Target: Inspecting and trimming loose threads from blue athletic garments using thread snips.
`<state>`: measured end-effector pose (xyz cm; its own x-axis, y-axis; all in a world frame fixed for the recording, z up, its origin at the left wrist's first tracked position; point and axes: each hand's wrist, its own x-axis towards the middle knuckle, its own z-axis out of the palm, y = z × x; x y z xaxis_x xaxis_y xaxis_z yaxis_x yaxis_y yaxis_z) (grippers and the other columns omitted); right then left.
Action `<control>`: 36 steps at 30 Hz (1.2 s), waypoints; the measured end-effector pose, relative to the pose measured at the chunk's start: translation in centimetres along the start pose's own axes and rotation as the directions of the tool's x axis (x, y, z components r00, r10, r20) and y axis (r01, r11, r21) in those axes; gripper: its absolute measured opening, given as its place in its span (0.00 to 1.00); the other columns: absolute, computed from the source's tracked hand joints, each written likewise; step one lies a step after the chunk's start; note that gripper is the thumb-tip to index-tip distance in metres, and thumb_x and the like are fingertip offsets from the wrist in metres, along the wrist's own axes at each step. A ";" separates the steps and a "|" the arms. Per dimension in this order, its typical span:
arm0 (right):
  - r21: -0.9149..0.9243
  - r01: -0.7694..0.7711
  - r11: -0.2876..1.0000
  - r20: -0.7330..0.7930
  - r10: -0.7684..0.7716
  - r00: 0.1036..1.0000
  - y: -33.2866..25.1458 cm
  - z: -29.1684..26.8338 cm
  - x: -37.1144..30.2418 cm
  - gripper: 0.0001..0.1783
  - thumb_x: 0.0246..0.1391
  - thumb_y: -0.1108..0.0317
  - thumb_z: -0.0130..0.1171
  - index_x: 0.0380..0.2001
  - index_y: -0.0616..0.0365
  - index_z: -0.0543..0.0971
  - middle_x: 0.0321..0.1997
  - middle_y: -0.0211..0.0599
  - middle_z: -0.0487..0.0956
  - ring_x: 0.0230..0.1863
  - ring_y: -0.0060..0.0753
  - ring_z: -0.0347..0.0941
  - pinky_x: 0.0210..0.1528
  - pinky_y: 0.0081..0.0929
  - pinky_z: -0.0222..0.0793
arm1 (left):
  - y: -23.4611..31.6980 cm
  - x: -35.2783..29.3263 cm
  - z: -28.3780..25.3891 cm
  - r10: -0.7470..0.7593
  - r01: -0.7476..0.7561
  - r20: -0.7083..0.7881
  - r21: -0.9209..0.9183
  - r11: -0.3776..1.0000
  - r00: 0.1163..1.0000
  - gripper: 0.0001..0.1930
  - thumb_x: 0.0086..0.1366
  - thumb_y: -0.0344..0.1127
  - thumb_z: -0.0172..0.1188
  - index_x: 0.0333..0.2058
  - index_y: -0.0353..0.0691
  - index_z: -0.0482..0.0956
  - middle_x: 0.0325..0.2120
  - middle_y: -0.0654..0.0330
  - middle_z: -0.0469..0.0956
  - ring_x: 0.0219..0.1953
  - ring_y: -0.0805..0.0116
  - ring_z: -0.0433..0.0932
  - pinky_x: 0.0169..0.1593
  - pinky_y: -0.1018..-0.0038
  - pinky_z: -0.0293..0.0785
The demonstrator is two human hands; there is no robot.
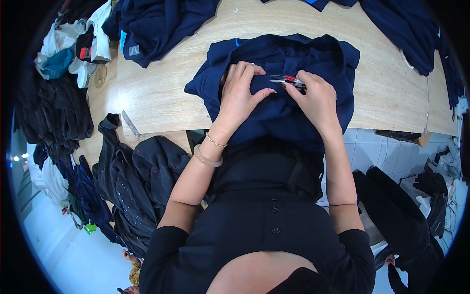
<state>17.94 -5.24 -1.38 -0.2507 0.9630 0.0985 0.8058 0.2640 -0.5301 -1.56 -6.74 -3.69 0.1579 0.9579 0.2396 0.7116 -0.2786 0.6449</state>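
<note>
A navy blue garment [274, 117] lies bunched at the table's near edge, its far part forming an open loop of cloth. My left hand [240, 90] grips the cloth on its left side, fingers curled into the folds. The thumb and forefinger of that hand stand apart, with fabric between them. In my right hand [316, 95] is a small pair of thread snips [289, 81] with a bit of red on it. Its blades point left over the fabric, toward my left thumb, and appear slightly parted. The palm hides part of the handle.
The pale wooden table [387, 93] holds another navy garment [161, 29] at far left and navy clothing [406, 29] at far right. Dark garments [132, 171] are heaped by my left arm. A white tape roll [84, 76] sits at the left. A person's dark-clothed legs [396, 206] show at lower right.
</note>
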 end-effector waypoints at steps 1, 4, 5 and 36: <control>-0.001 -0.002 1.000 -0.001 0.002 1.000 0.0 0.0 0.0 0.14 0.49 0.60 0.65 0.24 0.59 0.76 0.22 0.38 0.77 0.26 0.39 0.75 0.28 0.34 0.69 | 0.0 0.0 0.0 0.001 -0.001 0.002 -0.001 1.000 1.000 0.23 0.43 0.35 0.75 0.38 0.41 0.75 0.37 0.61 0.73 0.43 0.58 0.71 0.46 0.66 0.68; 0.070 -0.027 0.997 0.032 0.025 0.999 0.0 0.0 0.2 0.15 0.49 0.59 0.66 0.23 0.60 0.76 0.23 0.41 0.78 0.25 0.41 0.75 0.28 0.35 0.68 | -0.2 0.0 0.0 0.000 0.000 0.005 0.000 1.000 1.000 0.23 0.43 0.35 0.75 0.38 0.41 0.74 0.37 0.61 0.72 0.43 0.58 0.71 0.46 0.66 0.68; 0.133 -0.101 0.986 0.108 0.087 0.990 -0.1 -0.4 0.4 0.15 0.50 0.59 0.66 0.24 0.60 0.76 0.21 0.38 0.77 0.23 0.36 0.73 0.26 0.31 0.66 | -0.1 0.0 -0.1 -0.008 0.008 0.011 -0.001 1.000 1.000 0.23 0.43 0.35 0.75 0.39 0.42 0.75 0.37 0.61 0.72 0.43 0.58 0.71 0.46 0.66 0.68; 0.337 -0.044 0.940 -0.209 0.120 0.970 -0.3 -1.3 -1.0 0.15 0.47 0.67 0.69 0.40 0.56 0.81 0.31 0.33 0.69 0.36 0.33 0.67 0.37 0.27 0.64 | 1.2 0.2 0.1 -0.023 0.015 -0.088 -0.087 0.996 0.996 0.08 0.53 0.25 0.65 0.33 0.33 0.78 0.29 0.55 0.73 0.32 0.55 0.76 0.35 0.67 0.74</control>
<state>18.61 -6.26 -0.23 -0.0342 0.9776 0.2076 0.5877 0.1877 -0.7870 -0.63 -6.86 -2.92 0.0811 0.9542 0.2878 0.6518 -0.2692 0.7089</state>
